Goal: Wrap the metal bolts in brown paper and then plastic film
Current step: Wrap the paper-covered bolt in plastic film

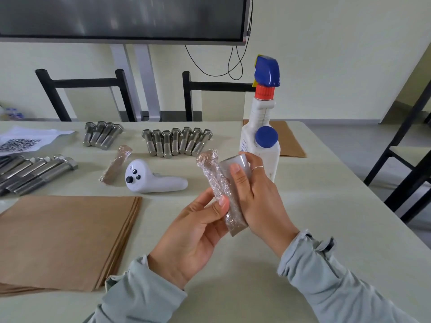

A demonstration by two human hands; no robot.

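Note:
A bolt wrapped in brown paper and plastic film is held tilted above the table, head end up. My left hand grips its lower part with the thumb across it. My right hand holds a small roll of plastic film against the bolt's right side. Another wrapped bolt lies on the table to the left. Bare metal bolts lie in groups at the back middle, back left and far left. A stack of brown paper sheets lies at the front left.
A white spray bottle with a blue trigger stands just behind my right hand. A white handheld controller lies mid-table. More brown paper sits at the back right, a printed sheet at the back left. Black chairs stand behind and right.

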